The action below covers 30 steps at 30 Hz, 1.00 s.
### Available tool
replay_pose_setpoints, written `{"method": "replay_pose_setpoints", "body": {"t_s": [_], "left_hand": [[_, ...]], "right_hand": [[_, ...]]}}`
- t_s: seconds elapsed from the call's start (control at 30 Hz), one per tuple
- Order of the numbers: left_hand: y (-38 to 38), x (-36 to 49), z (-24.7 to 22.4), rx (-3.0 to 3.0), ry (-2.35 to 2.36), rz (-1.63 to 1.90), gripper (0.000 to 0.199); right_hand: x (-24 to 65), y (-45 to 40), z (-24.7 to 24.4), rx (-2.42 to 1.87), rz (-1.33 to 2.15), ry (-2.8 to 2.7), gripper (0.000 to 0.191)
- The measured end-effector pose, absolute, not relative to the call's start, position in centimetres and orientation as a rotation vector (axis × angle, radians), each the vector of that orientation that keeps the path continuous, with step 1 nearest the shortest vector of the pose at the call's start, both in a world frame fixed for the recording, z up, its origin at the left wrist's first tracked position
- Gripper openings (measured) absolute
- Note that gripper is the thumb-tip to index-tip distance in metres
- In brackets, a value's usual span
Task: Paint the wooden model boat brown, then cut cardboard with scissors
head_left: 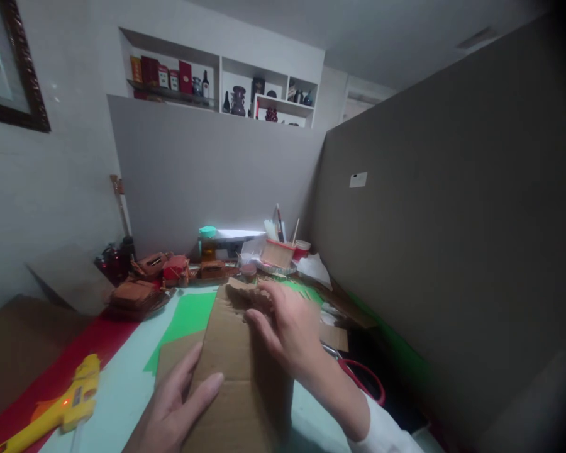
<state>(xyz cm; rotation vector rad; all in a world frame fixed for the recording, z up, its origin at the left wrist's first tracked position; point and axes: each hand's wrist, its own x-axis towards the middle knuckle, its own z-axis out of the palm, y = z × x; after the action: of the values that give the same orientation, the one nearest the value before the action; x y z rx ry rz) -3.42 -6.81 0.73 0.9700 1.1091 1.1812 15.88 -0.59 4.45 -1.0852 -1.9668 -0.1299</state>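
In the middle, over the table (117, 393), my left hand (174, 396) holds the cardboard (231, 362) by its left edge, and my right hand (295, 324) curls at its torn far end, though I cannot tell if it grips. I see bare surface towards the glue gun (79, 399); rightward, a red handle (381, 395) crowds my forearm.

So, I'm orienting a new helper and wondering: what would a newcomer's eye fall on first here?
Probably the yellow hot glue gun at the lower left, with its glowing light. Next comes the brown cardboard in the lower middle, the left hand at its left side and the right hand at its ragged far end. A bright green sheet stands out, beyond it to the left.
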Motion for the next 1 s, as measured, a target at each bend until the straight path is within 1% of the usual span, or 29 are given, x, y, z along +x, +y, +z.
{"method": "replay_pose_setpoints", "body": {"t_s": [0.07, 0.17, 0.2, 0.27, 0.33, 0.4, 0.5, 0.67, 0.8, 0.87, 1.0], "left_hand": [[-6.7, -3.1, 0.3, 0.954, 1.129, 1.225, 0.08], [-6.4, -2.7, -0.6, 0.938, 1.109, 1.274, 0.085], [-6.3, -2.6, -0.9, 0.941, 1.078, 1.275, 0.085], [-6.1, -2.5, -1.1, 0.959, 1.017, 1.262, 0.081], [-5.8, -2.6, -0.9, 0.958, 1.041, 1.25, 0.074], [-5.5, -2.8, -0.1, 0.968, 1.14, 1.256, 0.065], [-5.1, -3.0, 1.3, 1.025, 1.224, 1.239, 0.061], [-5.2, -3.1, 2.6, 1.117, 1.052, 1.149, 0.065], [-5.7, -3.3, 3.1, 1.125, 1.098, 1.116, 0.066], [-5.9, -3.4, 3.4, 1.135, 1.139, 1.112, 0.069], [-6.1, -4.0, 3.8, 1.014, 1.116, 1.076, 0.077]], "right_hand": [[15.7, -0.2, 4.6, -1.074, -0.227, -1.956, 0.027], [15.5, 0.4, 4.5, -1.024, -0.357, -1.977, 0.011], [15.5, 0.6, 4.3, -0.998, -0.388, -1.993, 0.012], [15.4, 0.8, 4.0, -0.935, -0.426, -2.024, 0.022], [15.3, 0.8, 3.8, -0.86, -0.425, -2.057, 0.027], [15.1, 0.6, 3.7, -0.784, -0.379, -2.089, 0.028], [15.0, -0.1, 3.9, -0.746, -0.23, -2.063, 0.025], [15.5, -1.1, 4.8, -0.852, 0.147, -1.858, 0.013], [15.7, -1.6, 5.5, -0.94, 0.411, -1.688, 0.016], [15.6, -1.7, 5.7, -0.954, 0.518, -1.631, 0.015], [16.5, -1.5, 6.4, -0.936, 0.742, -1.645, 0.02]]}}
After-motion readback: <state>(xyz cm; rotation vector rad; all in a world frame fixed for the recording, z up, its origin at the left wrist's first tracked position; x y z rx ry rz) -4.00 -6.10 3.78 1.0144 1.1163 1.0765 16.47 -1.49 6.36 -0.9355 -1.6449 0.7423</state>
